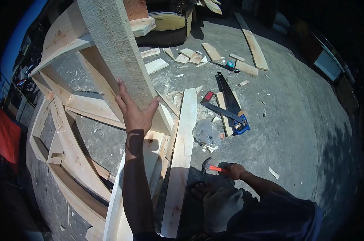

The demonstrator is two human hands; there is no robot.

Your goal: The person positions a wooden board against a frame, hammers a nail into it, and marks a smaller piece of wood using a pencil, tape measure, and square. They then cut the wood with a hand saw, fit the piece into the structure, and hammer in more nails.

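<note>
My left hand (137,114) lies against the lower part of a wide upright board (119,52), with its fingers and thumb spread. The board leans at the corner of a curved wooden frame (77,148). In my right hand (233,171) is a hammer (216,167) with a red handle, held low over the ground with its head pointing left. A long pale plank (182,160) lies between the frame and my right hand. Beyond the hammer is a clear plastic bag (207,132).
A handsaw (229,96) with a blue handle and a square (224,111) rest on a wood piece. Offcuts (182,58) and a teal tape measure (230,64) lie farther off, near a long board (252,42). A cushioned seat (170,22) stands at the top.
</note>
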